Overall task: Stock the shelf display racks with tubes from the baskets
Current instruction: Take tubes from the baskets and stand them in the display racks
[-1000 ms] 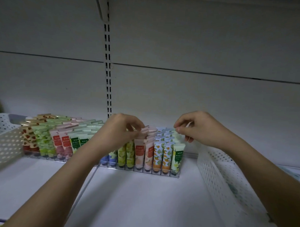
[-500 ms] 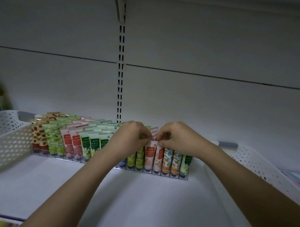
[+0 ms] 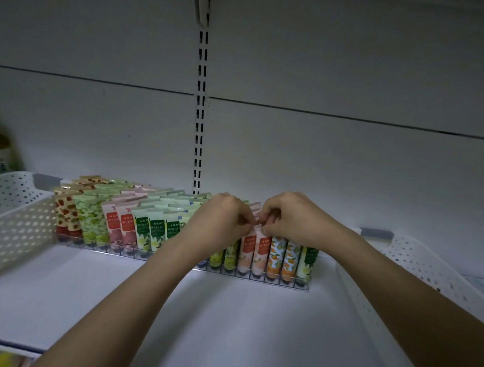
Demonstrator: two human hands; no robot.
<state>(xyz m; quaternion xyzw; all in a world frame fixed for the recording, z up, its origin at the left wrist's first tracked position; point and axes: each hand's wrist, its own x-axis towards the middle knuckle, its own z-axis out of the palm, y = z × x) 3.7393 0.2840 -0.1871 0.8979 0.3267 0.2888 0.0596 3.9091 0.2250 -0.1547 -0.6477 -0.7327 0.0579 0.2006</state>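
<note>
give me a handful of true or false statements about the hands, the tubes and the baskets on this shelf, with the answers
1. Both hands meet at the top of the peach tubes. True: the left hand and the right hand pinch their top edges.
2. The tubes stand upright in a clear display rack. True.
3. The orange-print tubes stand left of the peach tubes. False: they stand to their right.
4. Only one basket shows. False: a white perforated basket sits at the left, and another basket at the right.
5. The right hand is reaching into a basket. False: it is at the rack.
</note>
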